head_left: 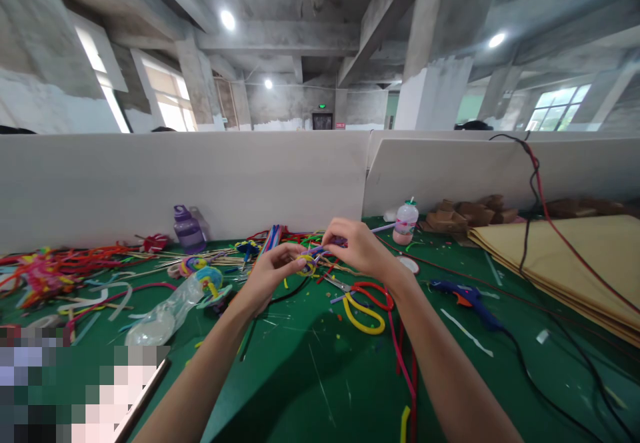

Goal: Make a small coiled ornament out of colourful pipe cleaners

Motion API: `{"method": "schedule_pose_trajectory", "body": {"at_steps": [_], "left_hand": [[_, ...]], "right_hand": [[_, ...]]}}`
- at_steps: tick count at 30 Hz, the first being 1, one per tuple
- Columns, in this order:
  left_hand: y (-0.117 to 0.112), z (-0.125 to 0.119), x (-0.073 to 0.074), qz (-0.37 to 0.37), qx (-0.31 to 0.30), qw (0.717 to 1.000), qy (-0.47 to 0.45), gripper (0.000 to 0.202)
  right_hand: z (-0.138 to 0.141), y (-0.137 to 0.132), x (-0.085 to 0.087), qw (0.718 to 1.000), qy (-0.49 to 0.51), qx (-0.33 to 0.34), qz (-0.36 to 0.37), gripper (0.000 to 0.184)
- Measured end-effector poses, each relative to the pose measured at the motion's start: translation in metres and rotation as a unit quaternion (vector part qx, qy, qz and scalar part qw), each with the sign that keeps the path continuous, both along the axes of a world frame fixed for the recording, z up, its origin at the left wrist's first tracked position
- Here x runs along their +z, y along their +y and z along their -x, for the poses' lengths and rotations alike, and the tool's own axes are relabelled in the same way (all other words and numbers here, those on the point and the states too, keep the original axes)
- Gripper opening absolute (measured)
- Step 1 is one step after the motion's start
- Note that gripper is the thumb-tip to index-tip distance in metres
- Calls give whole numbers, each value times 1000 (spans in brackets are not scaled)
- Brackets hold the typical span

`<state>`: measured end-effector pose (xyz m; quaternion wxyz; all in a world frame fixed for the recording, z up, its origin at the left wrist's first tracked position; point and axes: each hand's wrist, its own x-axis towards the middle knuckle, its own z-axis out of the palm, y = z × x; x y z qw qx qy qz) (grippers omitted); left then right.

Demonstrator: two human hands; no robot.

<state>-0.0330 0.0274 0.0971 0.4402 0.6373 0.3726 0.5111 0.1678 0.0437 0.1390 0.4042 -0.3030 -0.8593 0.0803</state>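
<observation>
My left hand (277,266) pinches a small yellow and purple coil (311,266) that looks wound from pipe cleaners. My right hand (356,246) is closed on a purple pipe cleaner (320,250), which runs to the coil. Both hands work close together just above the green table. Below my right wrist lie scissors (367,320) with red and yellow handles, their blades pointing toward the coil. Near my left forearm are coiled, colourful pipe-cleaner pieces (210,280). The fingertips partly hide the coil.
A purple bottle (189,230) and a pink-and-clear bottle (406,223) stand by the white partition (250,176). A blue glue gun (465,300) with a black cord lies right, before brown paper sheets (565,256). Loose pipe cleaners (40,276) and a plastic bag (163,316) cover the left.
</observation>
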Motion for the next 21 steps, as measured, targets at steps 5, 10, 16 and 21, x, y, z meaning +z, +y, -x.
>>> {"method": "schedule_pose_trajectory", "body": {"at_steps": [5, 10, 16, 21], "left_hand": [[1, 2, -1, 6, 2, 1000, 8, 23], [3, 3, -2, -7, 30, 999, 16, 24], [2, 0, 2, -33, 62, 997, 28, 21], [1, 0, 2, -32, 75, 997, 1, 16]], "right_hand": [[6, -2, -1, 1000, -6, 7, -16, 8], [10, -3, -3, 999, -18, -13, -26, 8], [18, -3, -7, 998, -45, -33, -35, 8], [20, -1, -9, 999, -28, -27, -30, 5]]}}
